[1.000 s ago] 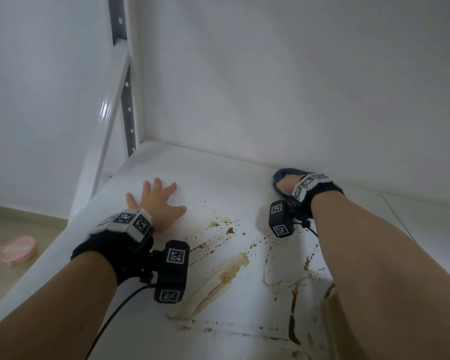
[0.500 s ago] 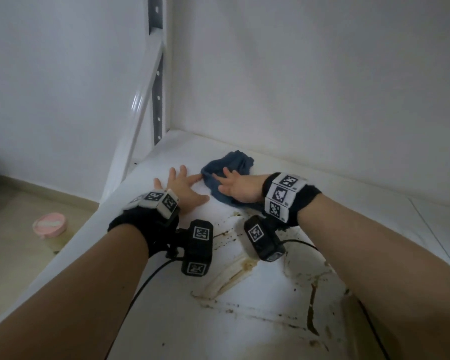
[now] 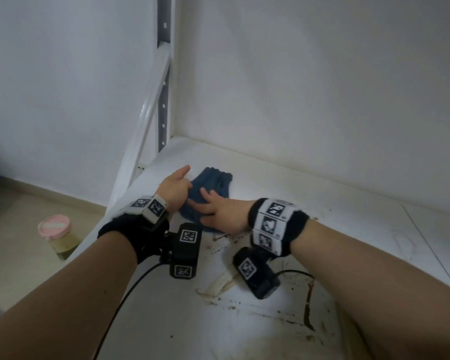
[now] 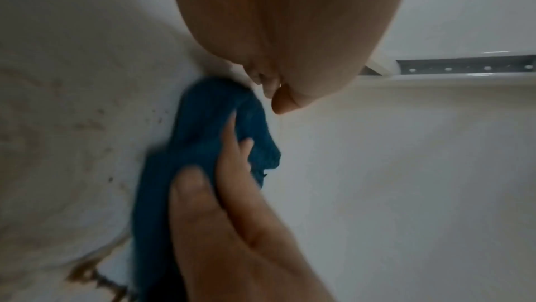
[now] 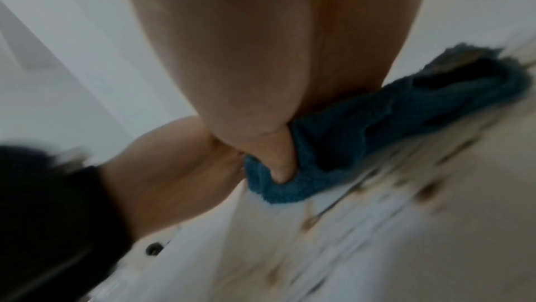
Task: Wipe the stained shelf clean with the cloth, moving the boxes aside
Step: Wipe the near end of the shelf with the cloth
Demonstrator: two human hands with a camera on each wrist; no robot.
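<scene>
The right hand's (image 3: 225,213) fingers (image 3: 208,197) lie spread and fairly straight on top of the blue cloth (image 3: 213,183), pressing it flat to the shelf (image 3: 322,203); the right wrist view adds the thumb (image 5: 278,160) dug into a fold at the cloth's near edge. The left hand (image 3: 173,189) sits at the cloth's left edge, touching it. Its thumb or forefinger points out towards the back corner, but how the other fingers lie is hidden in the head view and blurred in the left wrist view, so I cannot tell whether they pinch the fabric.

The cloth lies bunched on the rear left part of the shelf, just short of the back wall (image 3: 309,87) and beside the grey perforated upright (image 3: 163,100). The brown stains (image 3: 308,300) lie nearer the person: streaks, drips and specks spread from the cloth's near edge back under both wrists. No boxes show in any view. A jar with a pink lid (image 3: 54,226) stands on the floor to the left, well apart from the shelf.

Judging from this, the wiping step is in hand and far from finished, since most of the mess is untouched. The next move seems to call for firm downward pressure and a pull of the cloth towards the person, through the thick streaks, with the fabric kept gathered under the palm so it does not slide out.
</scene>
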